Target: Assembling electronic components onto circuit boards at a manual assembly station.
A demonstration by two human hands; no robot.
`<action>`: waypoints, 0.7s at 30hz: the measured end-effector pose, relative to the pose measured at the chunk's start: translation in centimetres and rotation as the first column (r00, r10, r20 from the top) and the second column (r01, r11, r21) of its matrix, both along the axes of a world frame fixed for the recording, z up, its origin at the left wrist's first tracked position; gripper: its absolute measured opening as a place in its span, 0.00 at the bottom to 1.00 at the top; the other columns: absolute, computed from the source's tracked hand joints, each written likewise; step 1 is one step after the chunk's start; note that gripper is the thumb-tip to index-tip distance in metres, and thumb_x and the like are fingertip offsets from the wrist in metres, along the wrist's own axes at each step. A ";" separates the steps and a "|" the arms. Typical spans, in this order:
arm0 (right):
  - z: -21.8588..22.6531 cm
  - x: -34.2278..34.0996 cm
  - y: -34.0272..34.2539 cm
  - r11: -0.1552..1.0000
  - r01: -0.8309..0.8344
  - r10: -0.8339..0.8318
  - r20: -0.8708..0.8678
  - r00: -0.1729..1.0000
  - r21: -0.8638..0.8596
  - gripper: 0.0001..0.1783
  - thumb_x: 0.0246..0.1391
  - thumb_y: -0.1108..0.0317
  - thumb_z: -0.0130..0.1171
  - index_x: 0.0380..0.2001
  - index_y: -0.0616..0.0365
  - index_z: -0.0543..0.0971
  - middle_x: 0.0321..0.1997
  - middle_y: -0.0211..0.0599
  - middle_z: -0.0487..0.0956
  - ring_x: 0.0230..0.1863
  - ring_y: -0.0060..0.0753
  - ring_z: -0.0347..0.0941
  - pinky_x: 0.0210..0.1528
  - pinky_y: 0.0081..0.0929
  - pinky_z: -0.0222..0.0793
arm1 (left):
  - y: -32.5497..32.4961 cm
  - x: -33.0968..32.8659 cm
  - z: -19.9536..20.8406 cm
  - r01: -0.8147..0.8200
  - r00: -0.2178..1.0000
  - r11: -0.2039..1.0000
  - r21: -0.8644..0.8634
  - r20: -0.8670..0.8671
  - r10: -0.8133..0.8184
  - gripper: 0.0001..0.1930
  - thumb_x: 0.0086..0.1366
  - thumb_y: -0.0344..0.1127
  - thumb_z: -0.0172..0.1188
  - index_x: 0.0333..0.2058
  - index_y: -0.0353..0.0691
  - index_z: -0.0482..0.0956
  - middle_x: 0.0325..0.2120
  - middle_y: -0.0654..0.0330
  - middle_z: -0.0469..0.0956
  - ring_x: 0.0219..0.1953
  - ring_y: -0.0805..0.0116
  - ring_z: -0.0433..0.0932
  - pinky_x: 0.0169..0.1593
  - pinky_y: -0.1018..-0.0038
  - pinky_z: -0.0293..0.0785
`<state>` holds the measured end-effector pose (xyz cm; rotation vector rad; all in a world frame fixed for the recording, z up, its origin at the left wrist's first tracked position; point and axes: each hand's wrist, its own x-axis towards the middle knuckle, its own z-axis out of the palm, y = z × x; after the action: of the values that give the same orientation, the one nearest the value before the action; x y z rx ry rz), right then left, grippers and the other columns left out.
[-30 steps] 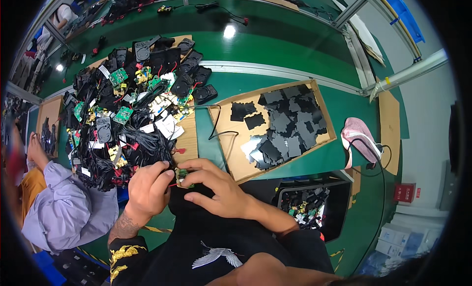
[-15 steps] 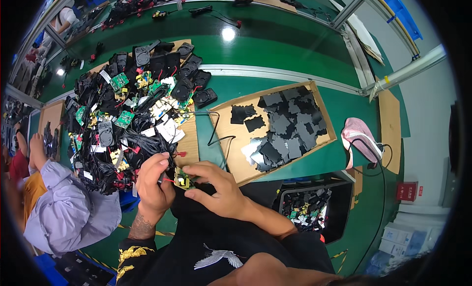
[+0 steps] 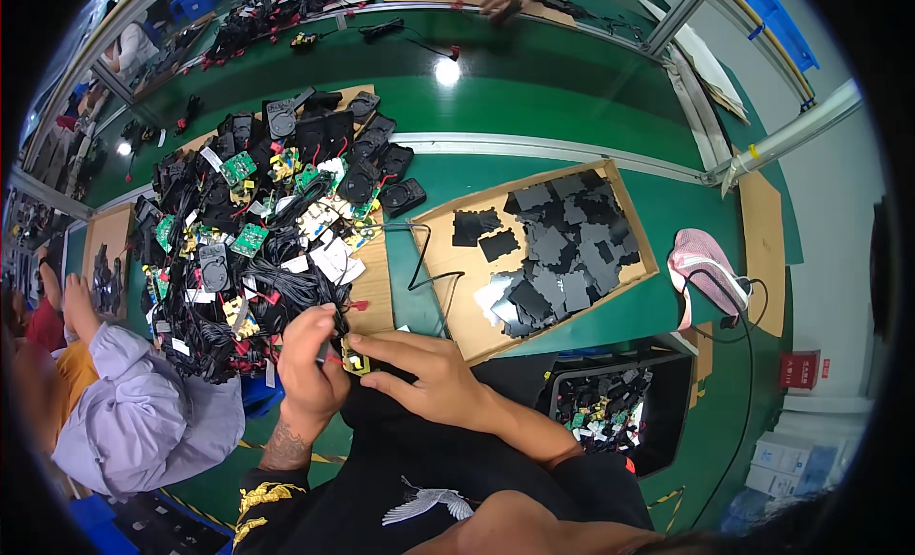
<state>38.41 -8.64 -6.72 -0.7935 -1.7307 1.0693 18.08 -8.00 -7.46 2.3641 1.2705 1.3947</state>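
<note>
Close to my body, both hands meet over a small yellow-and-green circuit board (image 3: 356,361). My right hand (image 3: 429,369) comes from the right, its thumb and fingers closed on the board's edges. My left hand (image 3: 313,369) has its fingers curled round a dark piece, mostly hidden, beside a short red wire next to the board. Just beyond the left hand lies a heap of black cables (image 3: 295,293), green circuit boards (image 3: 250,239) and black plastic housings (image 3: 213,266), on cardboard.
A shallow cardboard tray (image 3: 652,255) of flat black plates stands right of the heap. Below it, a black bin (image 3: 667,412) holds more boards and parts. A pink mesh cap-like thing (image 3: 701,259) with a cable lies far right. A person in a lilac shirt (image 3: 143,402) sits left.
The view has shifted slightly, moving the scene a little right and down. My fingers have drawn in over the board. At the top, another person's hand has come farther into view.
</note>
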 end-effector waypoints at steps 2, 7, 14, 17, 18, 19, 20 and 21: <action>-0.1 0.0 0.0 0.999 0.029 -0.029 0.033 0.999 -0.022 0.25 0.54 0.74 0.71 0.57 0.61 0.81 0.55 0.45 0.84 0.53 0.45 0.83 0.54 0.33 0.79 | 0.0 0.1 0.0 0.006 1.000 1.000 -0.016 -0.014 -0.006 0.23 0.55 0.15 0.52 0.51 0.32 0.72 0.48 0.39 0.79 0.47 0.42 0.81 0.51 0.57 0.81; 0.2 0.0 -0.3 0.999 0.025 -0.023 0.061 0.998 -0.022 0.25 0.54 0.73 0.71 0.57 0.60 0.81 0.55 0.43 0.84 0.53 0.45 0.83 0.54 0.34 0.79 | 0.4 -0.4 0.7 -0.008 0.994 1.000 0.006 -0.111 0.008 0.22 0.54 0.14 0.53 0.49 0.32 0.72 0.48 0.40 0.79 0.47 0.41 0.81 0.50 0.56 0.81; 0.5 0.9 -1.1 0.998 0.055 -0.055 -0.001 0.999 -0.015 0.23 0.54 0.72 0.72 0.54 0.59 0.82 0.53 0.43 0.84 0.51 0.45 0.83 0.52 0.35 0.80 | 1.0 1.2 1.8 0.102 0.986 0.995 0.022 -0.133 -0.098 0.22 0.54 0.14 0.54 0.49 0.33 0.71 0.47 0.41 0.79 0.44 0.43 0.82 0.47 0.56 0.82; 0.9 1.9 -1.7 0.992 0.120 -0.117 -0.080 0.990 0.036 0.22 0.53 0.72 0.72 0.52 0.59 0.82 0.52 0.42 0.84 0.49 0.44 0.83 0.51 0.34 0.80 | 0.4 2.0 1.3 0.146 0.988 0.989 -0.004 -0.046 -0.146 0.21 0.56 0.14 0.53 0.50 0.34 0.70 0.43 0.43 0.79 0.43 0.45 0.83 0.46 0.57 0.82; 0.7 2.3 -1.9 0.991 0.128 -0.125 -0.083 0.989 0.037 0.22 0.53 0.72 0.72 0.52 0.59 0.82 0.52 0.42 0.84 0.49 0.44 0.83 0.51 0.34 0.80 | 0.2 2.4 1.2 0.164 0.985 0.986 -0.003 -0.055 -0.164 0.22 0.56 0.14 0.53 0.50 0.35 0.70 0.44 0.43 0.79 0.42 0.45 0.83 0.46 0.58 0.82; 0.5 2.7 -2.1 0.989 0.145 -0.141 -0.076 0.987 0.043 0.21 0.53 0.73 0.72 0.52 0.59 0.82 0.52 0.41 0.83 0.49 0.44 0.83 0.51 0.33 0.80 | 0.2 3.0 1.4 0.182 0.981 0.983 -0.002 -0.063 -0.182 0.22 0.56 0.14 0.53 0.50 0.35 0.70 0.44 0.43 0.79 0.42 0.46 0.82 0.45 0.58 0.82; 0.4 3.0 -2.3 0.986 0.161 -0.157 -0.069 0.985 0.050 0.21 0.53 0.73 0.72 0.51 0.58 0.82 0.52 0.40 0.83 0.49 0.43 0.83 0.50 0.33 0.80 | 0.6 3.7 1.8 0.190 0.979 0.980 0.059 -0.091 -0.184 0.23 0.53 0.14 0.54 0.50 0.35 0.70 0.44 0.43 0.79 0.41 0.45 0.82 0.44 0.58 0.82; 0.3 3.2 -2.4 0.984 0.170 -0.166 -0.070 0.984 0.053 0.21 0.53 0.73 0.72 0.51 0.58 0.82 0.52 0.40 0.83 0.49 0.43 0.83 0.50 0.33 0.80 | 0.9 4.1 2.0 0.199 0.977 0.978 0.061 -0.093 -0.193 0.23 0.53 0.14 0.54 0.50 0.35 0.70 0.44 0.43 0.79 0.41 0.45 0.82 0.44 0.58 0.82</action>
<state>41.64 -11.05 -6.39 -0.8429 -1.6021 0.9167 22.17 -7.13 -5.47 2.5415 0.9877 1.3107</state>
